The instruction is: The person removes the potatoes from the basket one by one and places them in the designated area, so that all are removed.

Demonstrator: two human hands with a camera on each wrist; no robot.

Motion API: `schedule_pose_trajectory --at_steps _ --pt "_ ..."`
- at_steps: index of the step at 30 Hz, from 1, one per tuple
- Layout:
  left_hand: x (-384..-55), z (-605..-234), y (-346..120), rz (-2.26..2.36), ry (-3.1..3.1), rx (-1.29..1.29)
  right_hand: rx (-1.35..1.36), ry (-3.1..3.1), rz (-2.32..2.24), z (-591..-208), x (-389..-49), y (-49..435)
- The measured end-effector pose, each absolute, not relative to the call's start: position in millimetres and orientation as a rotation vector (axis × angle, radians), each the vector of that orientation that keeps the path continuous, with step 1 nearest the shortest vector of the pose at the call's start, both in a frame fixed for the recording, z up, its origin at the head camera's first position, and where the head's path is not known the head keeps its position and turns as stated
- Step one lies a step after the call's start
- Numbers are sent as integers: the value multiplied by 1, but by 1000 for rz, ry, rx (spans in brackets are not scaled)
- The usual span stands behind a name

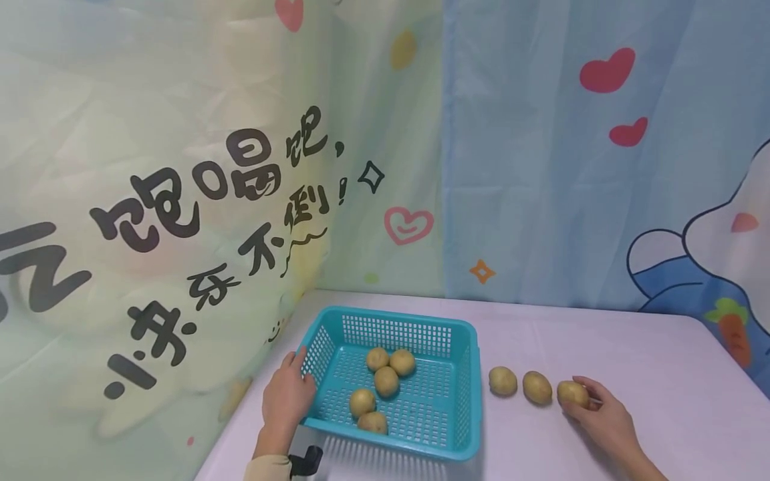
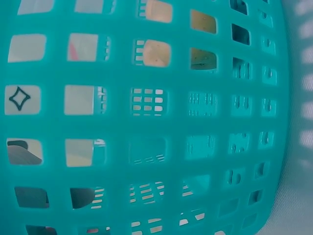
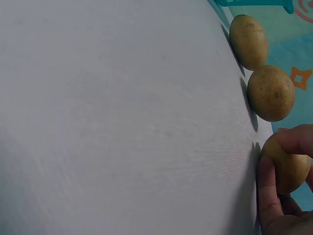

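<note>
A turquoise plastic basket [image 1: 419, 446] with lattice walls stands on the table, and several potatoes [image 1: 386, 381] lie inside it. At its left side my left hand [image 1: 287, 395] holds the rim, thumb toward the inside. The left wrist view is filled by the basket's perforated wall [image 2: 117, 125], with potatoes [image 2: 156, 53] showing through the holes. To the right of the basket, my right hand [image 1: 603, 415] grips a potato [image 1: 572, 393] between thumb and fingers, low at the tabletop. That potato [image 3: 292, 171] is partly covered by the fingers in the right wrist view.
Two more potatoes, one in the middle [image 1: 537, 387] and one nearer the basket [image 1: 502, 381], form a row with the gripped one. A white cloth covers the table [image 1: 541, 454]. Printed curtains [image 1: 529, 167] hang along the back and left edges.
</note>
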State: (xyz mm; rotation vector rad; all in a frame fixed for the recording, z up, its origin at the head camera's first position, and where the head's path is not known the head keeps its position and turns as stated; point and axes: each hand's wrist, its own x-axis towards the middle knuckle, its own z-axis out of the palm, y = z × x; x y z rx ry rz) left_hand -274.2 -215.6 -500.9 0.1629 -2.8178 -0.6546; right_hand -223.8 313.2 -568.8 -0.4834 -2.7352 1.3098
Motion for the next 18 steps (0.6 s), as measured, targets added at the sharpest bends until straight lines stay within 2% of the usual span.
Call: schedule_pose_trajectory --at_steps 11,18 --pt "-274 -500 -216 -645 -2819 160 -457 -2774 1314 -561 -219 313" --pt "-275 -499 -216 -660 -2819 162 -552 -2762 1308 -555 -217 316"
